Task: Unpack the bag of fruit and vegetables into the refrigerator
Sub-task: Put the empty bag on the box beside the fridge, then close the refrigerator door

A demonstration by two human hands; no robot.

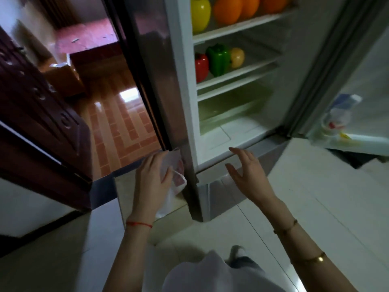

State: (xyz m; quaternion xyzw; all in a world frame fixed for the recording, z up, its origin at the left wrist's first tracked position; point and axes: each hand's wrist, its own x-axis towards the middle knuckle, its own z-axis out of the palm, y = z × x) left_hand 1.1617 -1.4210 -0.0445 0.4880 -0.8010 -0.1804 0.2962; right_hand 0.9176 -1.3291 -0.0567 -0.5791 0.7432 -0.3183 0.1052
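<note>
left hand (152, 175) grips the white bag (175, 178) (something red inside) beside the refrigerator (185, 98); right hand (247, 171) open, empty; hold the bag mouth steady, reach in.

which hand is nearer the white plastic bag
Left. The left hand grips the white plastic bag low beside the refrigerator. The right hand hangs open and empty to the bag's right, apart from it, in front of the fridge's bottom edge.
</note>
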